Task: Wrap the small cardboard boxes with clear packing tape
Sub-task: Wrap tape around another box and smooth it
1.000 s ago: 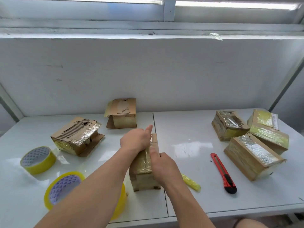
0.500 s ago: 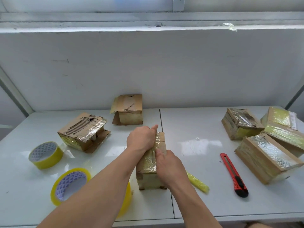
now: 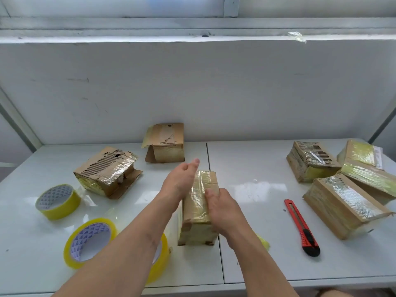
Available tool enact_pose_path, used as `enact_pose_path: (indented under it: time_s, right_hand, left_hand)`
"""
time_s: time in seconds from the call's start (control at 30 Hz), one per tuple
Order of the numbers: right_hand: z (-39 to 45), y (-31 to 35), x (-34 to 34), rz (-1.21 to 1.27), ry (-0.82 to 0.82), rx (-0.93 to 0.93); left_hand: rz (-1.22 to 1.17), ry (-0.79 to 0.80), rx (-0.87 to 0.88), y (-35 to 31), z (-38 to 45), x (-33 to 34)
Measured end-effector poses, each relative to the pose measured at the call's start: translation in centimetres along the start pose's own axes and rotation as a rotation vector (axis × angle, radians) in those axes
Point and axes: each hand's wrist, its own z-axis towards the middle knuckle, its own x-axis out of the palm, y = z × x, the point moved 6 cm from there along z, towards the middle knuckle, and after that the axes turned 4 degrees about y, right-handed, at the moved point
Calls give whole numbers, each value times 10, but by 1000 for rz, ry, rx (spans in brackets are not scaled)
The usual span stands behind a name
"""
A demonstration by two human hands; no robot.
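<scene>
- On top of the white table [image 3: 257, 260], pretty much dead centre near the front edge, sits the small brown cardboard box with clear tape over its top [image 3: 198, 207], long side pointing away from the person.
- Off to the right there's a bunch of three taped-up cardboard boxes [image 3: 342, 202], plus a fourth one [image 3: 311, 160] just behind them.
- Back left: a torn, half-open cardboard box [image 3: 107, 171], and another open-flapped one [image 3: 166, 142] near the wall.
- Two yellow-edged rolls of clear packing tape: the big near roll [image 3: 90, 243] partly under the left forearm, the other roll [image 3: 57, 201] further left.
- Left hand [image 3: 182, 181] hangs over the box's far left edge, fingers loosely curled, thumb sticking out, not really gripping anything.
- Right hand [image 3: 222, 209] lies along the box's right side, fingers fairly straight, pressing the tape down on top.
- Red utility knife [image 3: 301, 227] lies right of the box, well apart.
</scene>
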Motion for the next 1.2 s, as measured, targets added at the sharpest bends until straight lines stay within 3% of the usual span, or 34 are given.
enact_pose_path:
  time_s: [0.07,0.17,0.23,0.33,0.53,0.73,0.87,0.97,1.1,1.2]
  right_hand:
    - [8,-10,1,201,75,64]
    - [16,-18,-5,262,132,167]
    - [15,-16,-9,282,109,226]
    - [2,-2,-4,40,83,152]
    - [-17,4,8,-392,-121,34]
    - [-20,5,11,-456,-89,35]
    - [-25,6,18,-509,-124,6]
    - [-24,5,13,-399,-118,-1]
    - [-29,-8,1,40,11,5]
    - [-29,-17,6,203,100,3]
  left_hand:
    - [106,-37,75,-10,-3,-7]
    - [568,-73,187,-22,-5,-4]
    - [743,-5,142,-14,2,7]
    - [796,8,20,1,17,12]
    - [821,-84,47,2,16,15]
    - [852,-37,37,1,18,16]
    - [814,-87,68,7,17,15]
    - [788,-102,80,2,14,14]
    - [789,-106,73,-6,8,10]
    - [789,-141,94,-6,5,8]
